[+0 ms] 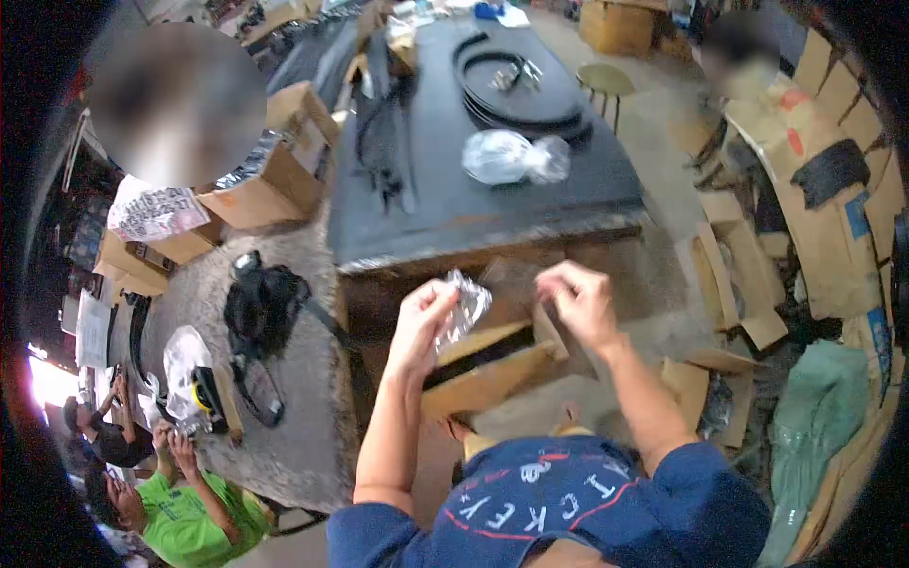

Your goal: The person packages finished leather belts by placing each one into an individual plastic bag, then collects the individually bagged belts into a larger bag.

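My left hand (422,322) is closed on a small crinkled clear plastic bag (466,305), which shines in the light. Whatever is inside the bag cannot be made out. To its right, my right hand (579,301) is raised with the fingers curled together, apart from the bag. Anything between those fingertips is too small or blurred to tell. Below both hands stands an open cardboard box (492,379) with a dark interior.
Ahead is a dark-topped table (436,213) bearing a coiled black strip (521,118) and a stuffed clear bag (511,158). Left, a worn table (294,398) holds a black tangled bundle (265,308). A person in green (204,511) works there. Cardboard boxes (743,275) line the right.
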Available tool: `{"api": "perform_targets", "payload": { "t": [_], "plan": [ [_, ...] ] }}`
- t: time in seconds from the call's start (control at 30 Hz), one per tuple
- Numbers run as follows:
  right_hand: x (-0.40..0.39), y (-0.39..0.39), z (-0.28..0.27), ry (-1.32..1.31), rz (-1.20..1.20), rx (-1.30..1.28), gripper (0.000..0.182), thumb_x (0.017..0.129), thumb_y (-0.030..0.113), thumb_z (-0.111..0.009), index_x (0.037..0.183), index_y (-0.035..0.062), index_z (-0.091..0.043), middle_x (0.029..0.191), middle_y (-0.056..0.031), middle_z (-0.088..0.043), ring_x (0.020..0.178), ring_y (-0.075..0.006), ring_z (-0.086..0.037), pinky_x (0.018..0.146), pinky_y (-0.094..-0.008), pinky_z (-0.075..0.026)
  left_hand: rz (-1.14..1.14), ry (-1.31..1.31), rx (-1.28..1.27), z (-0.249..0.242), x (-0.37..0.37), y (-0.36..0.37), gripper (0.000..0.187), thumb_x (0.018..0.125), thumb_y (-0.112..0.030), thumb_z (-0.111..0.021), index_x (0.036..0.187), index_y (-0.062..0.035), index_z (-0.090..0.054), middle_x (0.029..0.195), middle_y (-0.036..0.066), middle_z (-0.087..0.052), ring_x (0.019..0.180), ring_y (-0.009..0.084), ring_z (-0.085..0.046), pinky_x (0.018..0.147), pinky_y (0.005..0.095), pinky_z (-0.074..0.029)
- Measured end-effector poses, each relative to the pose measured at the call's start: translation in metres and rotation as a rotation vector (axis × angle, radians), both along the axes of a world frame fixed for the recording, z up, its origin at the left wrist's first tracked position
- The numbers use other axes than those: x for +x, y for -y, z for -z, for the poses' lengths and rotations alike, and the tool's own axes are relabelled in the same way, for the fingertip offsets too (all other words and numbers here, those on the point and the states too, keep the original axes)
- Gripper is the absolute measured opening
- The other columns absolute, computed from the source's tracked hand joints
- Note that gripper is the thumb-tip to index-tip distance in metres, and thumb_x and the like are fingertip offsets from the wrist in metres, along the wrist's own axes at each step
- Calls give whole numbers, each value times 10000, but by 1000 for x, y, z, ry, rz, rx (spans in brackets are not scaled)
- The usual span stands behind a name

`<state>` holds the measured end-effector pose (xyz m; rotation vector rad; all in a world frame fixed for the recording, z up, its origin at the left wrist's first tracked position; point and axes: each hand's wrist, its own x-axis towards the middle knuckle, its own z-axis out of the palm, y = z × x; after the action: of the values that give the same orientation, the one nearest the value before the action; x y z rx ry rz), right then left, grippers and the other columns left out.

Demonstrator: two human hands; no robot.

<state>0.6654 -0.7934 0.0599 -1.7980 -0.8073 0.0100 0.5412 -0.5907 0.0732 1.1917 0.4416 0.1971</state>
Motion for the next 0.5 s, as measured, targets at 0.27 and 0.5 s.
{"api": "perform_targets", "payload": {
  "t": [0.27, 0.5],
  "plan": [
    [100, 227, 15, -568, 270, 243, 209, 865, 164, -633, 914, -38, -643, 778, -119, -671, 640, -151, -637, 630, -260, -500, 115, -80, -154, 39, 129, 175, 177, 816, -199, -688, 860, -39, -624, 745, 6, -615, 623, 57, -524, 571, 194, -405],
    [156, 321, 37, -649, 530, 359, 191, 858, 155, -638, 902, -31, -645, 778, -117, -670, 628, -151, -629, 621, -257, -493, 346, -89, -225, 65, 252, 280, 89, 827, -86, -647, 872, -11, -635, 825, 46, -643, 713, 105, -570, 675, 240, -460]
  ]
}}
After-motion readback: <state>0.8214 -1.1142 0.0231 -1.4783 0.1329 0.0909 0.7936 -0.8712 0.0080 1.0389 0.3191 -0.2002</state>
